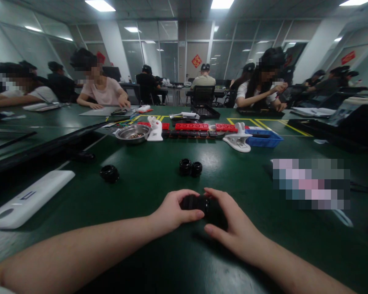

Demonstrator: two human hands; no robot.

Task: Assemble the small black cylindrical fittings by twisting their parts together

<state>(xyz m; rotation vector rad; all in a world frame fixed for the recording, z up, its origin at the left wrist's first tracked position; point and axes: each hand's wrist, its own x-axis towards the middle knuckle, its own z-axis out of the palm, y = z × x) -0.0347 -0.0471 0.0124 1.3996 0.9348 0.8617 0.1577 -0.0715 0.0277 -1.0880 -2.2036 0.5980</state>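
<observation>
Both my hands meet low in the middle of the green table (pixel 159 253) around a small black round part (pixel 196 202). My left hand (pixel 171 212) curls its fingers round the part's left side. My right hand (pixel 230 224) wraps its fingers over the right side, hiding most of the part. Two more black round parts (pixel 190 168) sit side by side a little farther out. Another black round part (pixel 109 173) lies alone to the left.
A white flat device (pixel 27 200) lies at the left edge. Farther back stand a metal bowl (pixel 132 133), white clamps (pixel 238 139), red blocks (pixel 191 127) and a blue tray (pixel 263 139). Several people sit working at the tables behind.
</observation>
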